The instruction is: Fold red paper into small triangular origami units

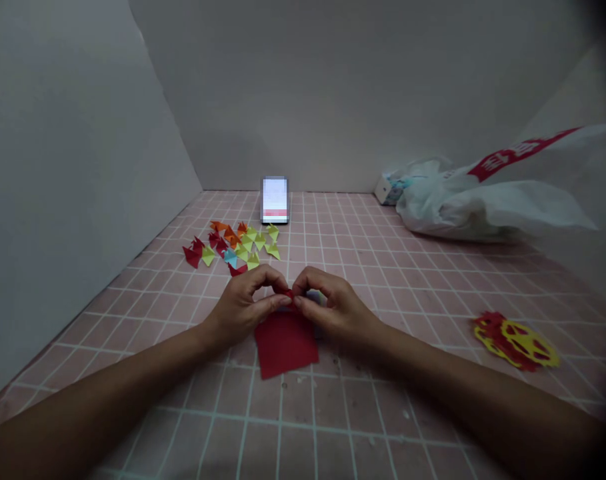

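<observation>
My left hand (253, 297) and my right hand (327, 297) meet at the middle of the table, thumbs and forefingers pinching a small folded piece of red paper (289, 293) between them. Most of that piece is hidden by the fingertips. Just below it, a red paper square (287, 347) lies flat on the table. Behind my right hand, part of a pale stack or pad shows, too covered to name. Beyond my left hand stands a cluster of folded paper figures (243, 251) in red, orange, yellow and blue.
A phone (275, 200) with a lit screen leans upright at the back. Red and yellow paper cut-outs (517, 341) lie at the right. At the back right, a white plastic bag (463, 207) rests beside a small box (387, 189). Walls border the pink tiled-pattern table (333, 440).
</observation>
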### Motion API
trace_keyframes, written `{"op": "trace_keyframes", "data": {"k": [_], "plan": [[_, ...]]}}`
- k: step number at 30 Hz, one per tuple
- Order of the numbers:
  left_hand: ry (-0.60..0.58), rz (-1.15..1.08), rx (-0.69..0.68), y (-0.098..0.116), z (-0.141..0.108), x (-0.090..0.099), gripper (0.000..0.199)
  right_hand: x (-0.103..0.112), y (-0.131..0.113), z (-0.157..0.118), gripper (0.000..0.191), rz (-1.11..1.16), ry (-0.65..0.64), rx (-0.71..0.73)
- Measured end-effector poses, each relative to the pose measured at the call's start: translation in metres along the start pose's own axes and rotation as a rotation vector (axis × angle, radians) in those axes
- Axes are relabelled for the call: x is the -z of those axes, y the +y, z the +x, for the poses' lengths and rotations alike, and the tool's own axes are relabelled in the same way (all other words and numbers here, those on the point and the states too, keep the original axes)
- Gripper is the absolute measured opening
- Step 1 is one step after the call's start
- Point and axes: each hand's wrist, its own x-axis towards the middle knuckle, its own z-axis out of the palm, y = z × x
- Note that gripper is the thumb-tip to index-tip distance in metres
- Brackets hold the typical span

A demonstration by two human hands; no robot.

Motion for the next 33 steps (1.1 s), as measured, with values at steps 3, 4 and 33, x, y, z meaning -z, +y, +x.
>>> {"op": "trace_keyframes", "data": {"k": [3,4,33], "plan": [[0.008,-0.026,0.057,0.0019,-0.0002,-0.0007,0.013,0.0001,-0.0006,-0.0001,0.012,-0.011,0.007,0.019],[0.004,-0.027,0.074,0.0024,-0.0002,-0.0007,0.010,0.0004,-0.0012,0.0000,0.011,-0.006,0.009,0.015],[0.130,-0.358,0.098,0.0019,-0.0059,-0.0077,0.010,-0.0019,0.0022,-0.0039,0.011,-0.392,0.211,0.401]]}}
